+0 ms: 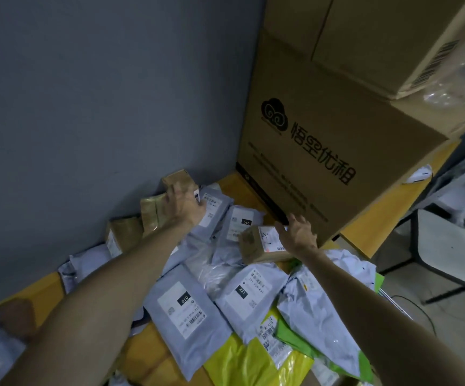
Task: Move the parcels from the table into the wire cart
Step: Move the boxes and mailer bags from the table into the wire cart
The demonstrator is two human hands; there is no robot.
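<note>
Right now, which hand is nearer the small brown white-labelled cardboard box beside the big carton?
Right. The right hand is at the labelled end of the small brown cardboard box, fingers spread; the left hand is left of it, at taped brown boxes by the wall.

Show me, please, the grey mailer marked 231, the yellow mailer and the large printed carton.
grey mailer marked 231 (253,288): head view, white label.
yellow mailer (242,363): head view, yellow film.
large printed carton (323,151): head view, printed side.
</note>
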